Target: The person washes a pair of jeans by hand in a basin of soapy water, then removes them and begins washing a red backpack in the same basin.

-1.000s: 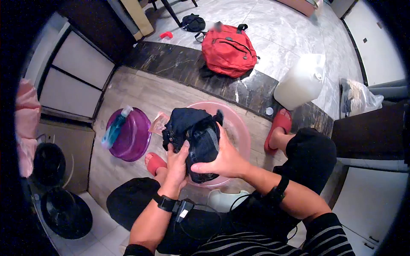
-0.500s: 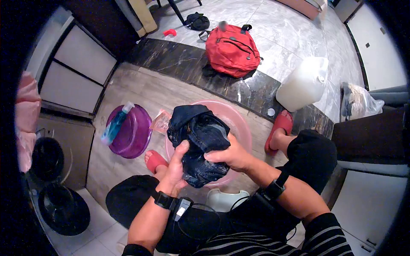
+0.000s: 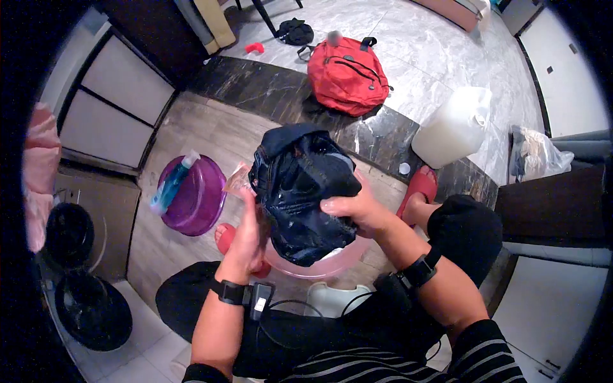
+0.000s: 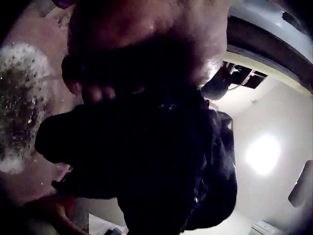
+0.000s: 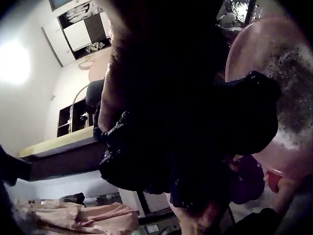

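A bunched, wet-looking dark blue denim garment (image 3: 305,195) is held up over the pink basin (image 3: 300,271), hiding most of it. My left hand (image 3: 246,237) holds the garment's left side, thumb pointing up along it and the other fingers partly hidden beneath. On the opposite side my right hand (image 3: 359,207) grips the cloth, thumb on top and fingers out of sight below. The left wrist view shows foamy, murky water (image 4: 22,107) in the basin, beside the dark cloth (image 4: 146,152). The cloth is mostly in shadow in the right wrist view.
A purple basin (image 3: 207,207) to the left has a bottle of blue liquid (image 3: 171,188) lying across it. Beyond the dark stone strip sits a red backpack (image 3: 350,76). A whitish jug (image 3: 450,127) stands at right. A pale stool (image 3: 338,300) is close to my legs.
Both hands have raised the garment slightly away from me and turned it, so it looks larger and more spread. My left thumb has moved off its front to its left edge.
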Motion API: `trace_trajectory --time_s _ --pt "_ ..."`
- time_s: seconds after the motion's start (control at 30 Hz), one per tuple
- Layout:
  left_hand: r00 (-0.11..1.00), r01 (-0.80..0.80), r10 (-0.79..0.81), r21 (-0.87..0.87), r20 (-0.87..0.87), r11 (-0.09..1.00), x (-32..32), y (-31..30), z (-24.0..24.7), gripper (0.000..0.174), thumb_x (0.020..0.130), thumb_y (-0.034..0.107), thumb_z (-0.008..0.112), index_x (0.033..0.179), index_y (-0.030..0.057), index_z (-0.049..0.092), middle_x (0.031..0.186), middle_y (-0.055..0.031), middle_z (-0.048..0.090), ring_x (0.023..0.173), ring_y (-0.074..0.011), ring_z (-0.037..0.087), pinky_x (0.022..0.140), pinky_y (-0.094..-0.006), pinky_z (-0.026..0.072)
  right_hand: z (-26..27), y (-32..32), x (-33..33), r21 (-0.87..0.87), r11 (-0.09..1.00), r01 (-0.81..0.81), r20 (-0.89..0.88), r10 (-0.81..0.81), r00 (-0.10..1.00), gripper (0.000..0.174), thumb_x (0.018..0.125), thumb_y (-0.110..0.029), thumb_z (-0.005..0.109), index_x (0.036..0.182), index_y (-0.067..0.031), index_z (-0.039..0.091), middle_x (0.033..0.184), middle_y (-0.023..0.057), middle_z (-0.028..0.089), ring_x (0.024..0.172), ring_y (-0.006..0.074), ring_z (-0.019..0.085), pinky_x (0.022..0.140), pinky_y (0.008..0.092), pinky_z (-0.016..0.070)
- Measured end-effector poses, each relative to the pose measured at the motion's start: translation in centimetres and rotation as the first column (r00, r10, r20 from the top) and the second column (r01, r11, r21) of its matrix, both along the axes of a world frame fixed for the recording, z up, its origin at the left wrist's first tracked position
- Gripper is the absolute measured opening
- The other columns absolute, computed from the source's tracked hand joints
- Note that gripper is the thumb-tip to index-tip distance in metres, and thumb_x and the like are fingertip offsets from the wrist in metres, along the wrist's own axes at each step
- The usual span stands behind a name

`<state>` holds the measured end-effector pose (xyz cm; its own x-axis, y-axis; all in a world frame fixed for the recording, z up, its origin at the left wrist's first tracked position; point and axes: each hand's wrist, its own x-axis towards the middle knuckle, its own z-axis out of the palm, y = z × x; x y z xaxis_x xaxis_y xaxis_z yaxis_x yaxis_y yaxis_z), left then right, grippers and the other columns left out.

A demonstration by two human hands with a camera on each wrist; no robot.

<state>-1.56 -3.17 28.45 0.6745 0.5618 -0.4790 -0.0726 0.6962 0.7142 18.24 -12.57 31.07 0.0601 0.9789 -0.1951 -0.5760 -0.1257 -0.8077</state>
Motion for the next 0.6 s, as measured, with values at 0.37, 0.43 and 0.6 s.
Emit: trace_trajectory --time_s 0.37,0.43,0.6 --pt "0.996 -0.004 0.033 -0.319 0.087 0.948 -0.5 1.1 -2.4 0.073 0.092 0.062 0.04 0.139 0.0055 0.042 0.139 -0.0115 0.047 0.122 -0.0272 0.05 0.103 -0.0417 0.0421 2.1 -0.7 0.1 0.02 0.997 -0.069 -0.194 0.072 0.978 0.078 0.064 -0.018 0.072 0.133 0.0026 0.043 0.123 0.0139 0.058 0.108 0.0231 0.059 0.097 0.0375 0.0463" --pt "0.99 0.047 0.009 -0.392 0.139 0.919 -0.1 -0.1 -1.3 0.076 0.091 0.064 0.04 0.14 0.0062 0.041 0.14 -0.0118 0.046 0.123 -0.028 0.05 0.103 -0.0433 0.0419 1.6 -0.7 0.2 0.008 0.997 -0.082 -0.216 0.082 0.973 0.078 0.064 -0.018 0.071 0.133 0.0035 0.043 0.124 0.0148 0.058 0.108 0.0235 0.06 0.097 0.0382 0.0469" --pt "0.965 0.098 0.006 -0.381 0.262 0.919 0.6 -1.4 0.1 0.08 0.089 0.067 0.038 0.143 0.0078 0.036 0.142 -0.0131 0.044 0.125 -0.0309 0.048 0.106 -0.0465 0.038 0.9 -0.6 0.0 0.05 0.992 -0.119 -0.358 0.129 0.925 0.078 0.064 -0.016 0.07 0.134 0.0037 0.043 0.124 0.0152 0.058 0.108 0.0233 0.06 0.096 0.0383 0.0481"
